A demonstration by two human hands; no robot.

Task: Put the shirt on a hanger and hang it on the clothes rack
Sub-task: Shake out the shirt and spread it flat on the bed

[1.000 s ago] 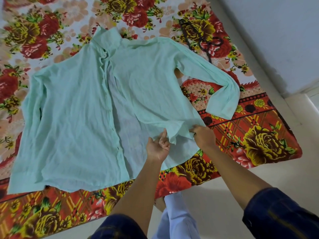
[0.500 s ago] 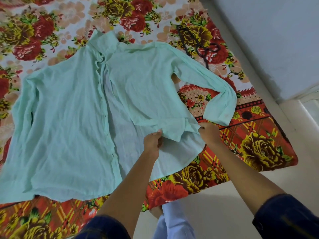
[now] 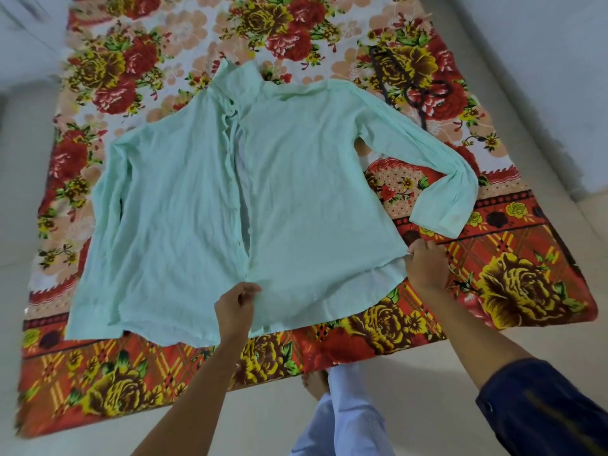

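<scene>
Mint-green shirt (image 3: 296, 205) spread face up on the flowered blanket (image 3: 526, 291) on the floor, collar away from the person, front open down the middle. Compared with a moment ago, right front panel now laid down flat over the body, no longer folded up and lifted at the hem; only a pale strip of the inner side showing at the lower right corner.

Left hand (image 3: 235, 311) at the bottom of the button edge, fingers curled and pinching the cloth there. Right hand (image 3: 426, 268) at the side seam near the hem, fingers closed on the fabric edge. Right sleeve bent back on itself, cuff lying just above the right hand.

Dark hanger (image 3: 411, 90) lying on the blanket beyond the right shoulder, well apart from both hands, not yet touched. No clothes rack in view.

Probably meaning: smoothing step nearly finished, shirt ready for the hanger. Likely next: releasing the hem, reaching over for the hanger, sliding it into the shoulders. Thin, wrinkled cloth likely to shift easily when pulled.
</scene>
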